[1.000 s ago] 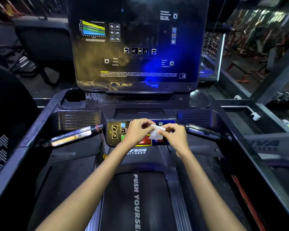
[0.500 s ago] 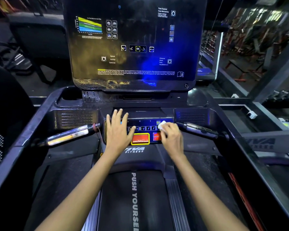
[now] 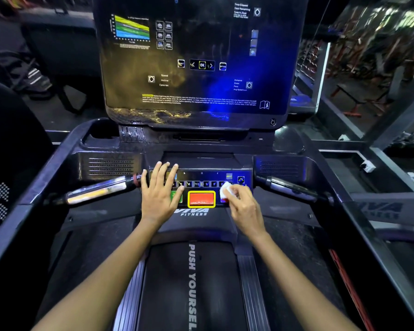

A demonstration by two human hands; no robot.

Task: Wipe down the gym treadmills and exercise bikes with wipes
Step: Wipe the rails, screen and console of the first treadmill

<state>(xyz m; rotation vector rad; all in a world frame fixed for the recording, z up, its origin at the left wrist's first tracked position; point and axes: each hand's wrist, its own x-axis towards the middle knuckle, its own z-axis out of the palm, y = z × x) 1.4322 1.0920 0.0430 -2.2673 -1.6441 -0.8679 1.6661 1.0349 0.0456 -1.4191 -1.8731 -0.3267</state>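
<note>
Pinching the folded wipe (image 3: 225, 188), right hand (image 3: 243, 206) rubs the button panel (image 3: 201, 183); left hand (image 3: 159, 194), fingers spread flat, rests there, likely bracing the reach.

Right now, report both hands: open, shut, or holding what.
Left hand: open, fingers straight, lying flat on the control panel.
Right hand: fingers curled round a white wipe, pressing it onto the panel's right side.
</note>
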